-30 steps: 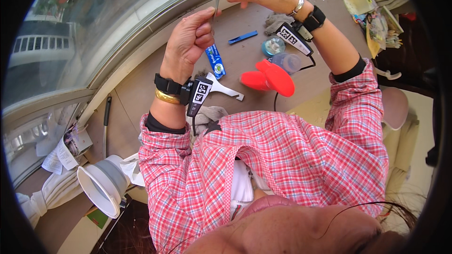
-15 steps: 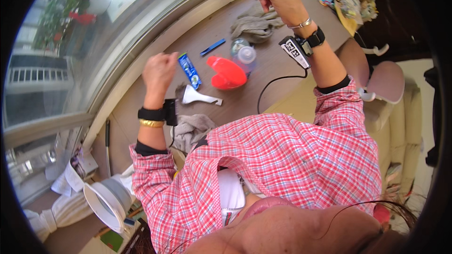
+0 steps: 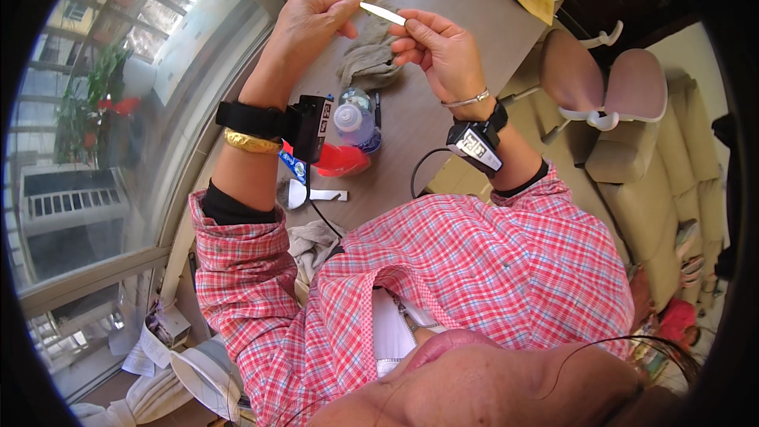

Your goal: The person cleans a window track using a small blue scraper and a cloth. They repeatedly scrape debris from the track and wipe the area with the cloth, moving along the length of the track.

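A slim white strip (image 3: 383,13) is stretched between my two hands, above the far part of the table. My left hand (image 3: 316,22) is closed, its thumb and fingertips at the strip's left end. At the other end my right hand (image 3: 439,49) pinches the strip between thumb and forefinger, the other fingers curled. What the strip is made of I cannot tell. Beneath the hands lies a crumpled grey cloth (image 3: 365,62). Nearer stands a clear bottle with a pale cap (image 3: 348,119), beside a red plastic piece (image 3: 341,160) partly hidden by my left wrist device.
A white scraper-like tool (image 3: 320,195), part of a blue packet (image 3: 292,164) and another grey cloth (image 3: 314,240) lie at the near left. Window panes (image 3: 150,150) border the table's left. A chair (image 3: 636,87) stands at right. Cables hang from both wrist devices.
My left hand has moved up and right to meet the strip. My right hand has come lower and left with it. The view has shifted, and the left arm now covers part of the table.
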`<state>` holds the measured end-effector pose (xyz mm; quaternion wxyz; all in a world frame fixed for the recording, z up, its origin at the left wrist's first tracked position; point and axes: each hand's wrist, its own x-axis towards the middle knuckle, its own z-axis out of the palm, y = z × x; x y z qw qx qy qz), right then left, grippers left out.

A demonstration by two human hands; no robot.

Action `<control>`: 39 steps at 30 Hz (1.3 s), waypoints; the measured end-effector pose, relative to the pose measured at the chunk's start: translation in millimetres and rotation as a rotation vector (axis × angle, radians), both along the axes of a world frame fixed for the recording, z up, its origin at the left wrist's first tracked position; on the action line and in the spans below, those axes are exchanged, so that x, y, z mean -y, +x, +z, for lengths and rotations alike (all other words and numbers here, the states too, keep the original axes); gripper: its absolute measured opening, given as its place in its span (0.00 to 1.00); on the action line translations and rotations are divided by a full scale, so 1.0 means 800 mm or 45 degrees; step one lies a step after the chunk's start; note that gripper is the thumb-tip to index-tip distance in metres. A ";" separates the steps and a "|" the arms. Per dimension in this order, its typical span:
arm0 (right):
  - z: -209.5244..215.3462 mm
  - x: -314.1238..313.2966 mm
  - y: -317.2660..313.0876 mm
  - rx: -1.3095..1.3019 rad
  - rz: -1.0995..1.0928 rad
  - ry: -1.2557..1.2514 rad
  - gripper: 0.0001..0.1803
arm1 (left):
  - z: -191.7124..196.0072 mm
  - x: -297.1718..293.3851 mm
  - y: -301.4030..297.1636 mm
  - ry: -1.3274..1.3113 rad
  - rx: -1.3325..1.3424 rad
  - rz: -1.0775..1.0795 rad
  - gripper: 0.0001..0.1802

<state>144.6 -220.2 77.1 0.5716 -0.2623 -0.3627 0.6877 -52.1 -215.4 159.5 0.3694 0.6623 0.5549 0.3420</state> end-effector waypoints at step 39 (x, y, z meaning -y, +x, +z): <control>-0.200 -0.191 0.303 -0.377 -0.685 -0.526 0.10 | -0.102 0.327 -0.144 0.023 0.320 1.440 0.20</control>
